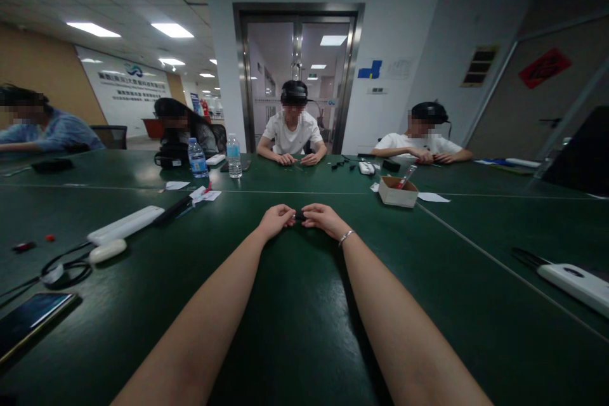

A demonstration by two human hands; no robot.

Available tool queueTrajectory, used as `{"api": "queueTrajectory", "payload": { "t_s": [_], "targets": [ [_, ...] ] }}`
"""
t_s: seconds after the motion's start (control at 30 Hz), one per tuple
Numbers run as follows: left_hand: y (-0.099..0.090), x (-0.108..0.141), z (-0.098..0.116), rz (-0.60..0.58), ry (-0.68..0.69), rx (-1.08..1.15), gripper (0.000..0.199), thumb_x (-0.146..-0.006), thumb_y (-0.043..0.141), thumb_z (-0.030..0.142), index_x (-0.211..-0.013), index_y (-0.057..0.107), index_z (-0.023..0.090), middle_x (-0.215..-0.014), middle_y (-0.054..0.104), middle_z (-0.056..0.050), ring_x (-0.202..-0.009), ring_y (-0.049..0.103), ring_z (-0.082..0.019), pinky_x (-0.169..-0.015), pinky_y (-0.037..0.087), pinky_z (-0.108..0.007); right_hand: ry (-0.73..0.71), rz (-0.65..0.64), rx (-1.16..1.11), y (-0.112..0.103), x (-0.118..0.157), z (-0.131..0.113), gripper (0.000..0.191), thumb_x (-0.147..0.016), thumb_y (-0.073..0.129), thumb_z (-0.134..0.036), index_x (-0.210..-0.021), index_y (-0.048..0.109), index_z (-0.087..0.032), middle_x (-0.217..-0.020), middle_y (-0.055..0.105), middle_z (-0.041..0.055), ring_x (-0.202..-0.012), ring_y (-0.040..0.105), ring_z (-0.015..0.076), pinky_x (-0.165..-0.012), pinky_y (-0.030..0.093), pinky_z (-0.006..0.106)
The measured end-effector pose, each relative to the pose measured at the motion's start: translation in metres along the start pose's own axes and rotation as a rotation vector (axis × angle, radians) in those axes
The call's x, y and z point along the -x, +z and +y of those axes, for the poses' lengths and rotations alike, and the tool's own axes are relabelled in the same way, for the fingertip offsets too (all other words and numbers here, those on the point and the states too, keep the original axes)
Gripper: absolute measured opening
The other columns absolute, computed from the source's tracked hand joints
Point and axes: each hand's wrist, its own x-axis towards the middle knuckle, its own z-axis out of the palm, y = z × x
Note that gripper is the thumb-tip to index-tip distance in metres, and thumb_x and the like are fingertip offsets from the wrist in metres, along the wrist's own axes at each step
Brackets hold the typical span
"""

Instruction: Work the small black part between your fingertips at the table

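Observation:
Both my arms reach forward over a dark green table (295, 304). Between my fingertips is a small dark object (299, 216), too small to name. My left hand (277, 221) pinches its left end, where a light, shiny bit shows. At the other end, the closed fingers of my right hand (326, 219) hold it. A silver bracelet (346, 238) circles my right wrist. The fingers hide most of the object, which is just above or on the tabletop; I cannot tell which.
Left of my arms lie a white power strip (126, 225), a black cable (71, 273) and a phone (35, 323). Ahead stand two water bottles (234, 157) and a small box (398, 193). A white device (575, 285) lies right. Several people sit around the table.

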Motion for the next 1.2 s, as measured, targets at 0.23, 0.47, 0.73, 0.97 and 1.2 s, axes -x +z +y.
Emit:
{"api": "queueTrajectory", "payload": {
  "t_s": [0.23,0.47,0.73,0.97,1.2],
  "targets": [
    [-0.0010,-0.0012,0.0017,0.004,-0.047,-0.010,0.023,-0.080,0.054,0.035,-0.080,0.056,0.012,-0.062,0.063,-0.003,-0.054,0.058,-0.010,-0.051,0.041,-0.021,-0.012,-0.032,0.015,-0.0005,0.0007,-0.0013,0.016,-0.076,0.063,0.000,-0.087,0.059,-0.010,-0.071,0.065,0.0050,-0.061,0.066,0.0139,-0.055,0.056,0.018],
    [-0.0038,-0.0053,-0.0038,-0.024,-0.073,0.007,0.025,-0.082,0.049,0.038,-0.077,0.052,0.013,-0.055,0.061,-0.002,-0.048,0.057,-0.010,-0.045,0.038,-0.019,-0.006,-0.073,0.017,0.0005,0.0018,-0.0028,0.020,-0.074,0.063,0.003,-0.088,0.058,-0.010,-0.075,0.064,0.0042,-0.066,0.067,0.0146,-0.058,0.056,0.018],
    [-0.0058,-0.0045,-0.0029,0.010,-0.086,-0.014,0.032,-0.081,0.049,0.044,-0.076,0.052,0.013,-0.052,0.060,-0.001,-0.043,0.053,-0.009,-0.043,0.037,-0.019,-0.016,-0.074,0.045,0.0029,0.0016,-0.0026,0.022,-0.072,0.062,0.005,-0.087,0.058,-0.011,-0.077,0.064,0.0037,-0.068,0.067,0.0152,-0.056,0.057,0.018],
    [-0.0023,-0.0070,-0.0052,0.030,-0.048,0.044,0.025,-0.077,0.057,0.038,-0.077,0.051,0.013,-0.057,0.059,0.000,-0.049,0.053,-0.009,-0.049,0.039,-0.020,-0.013,-0.028,0.064,0.0038,-0.0011,-0.0011,0.016,-0.078,0.057,0.001,-0.090,0.056,-0.011,-0.071,0.064,0.0043,-0.064,0.067,0.0153,-0.053,0.057,0.019],
    [-0.0027,-0.0033,-0.0021,0.015,-0.012,0.035,0.021,-0.073,0.061,0.031,-0.083,0.055,0.013,-0.072,0.059,-0.001,-0.063,0.054,-0.010,-0.058,0.042,-0.022,-0.004,-0.013,0.058,0.0032,-0.0011,-0.0002,0.014,-0.080,0.059,-0.002,-0.092,0.056,-0.010,-0.068,0.065,0.0056,-0.062,0.067,0.0153,-0.054,0.057,0.019]
  ]
}}
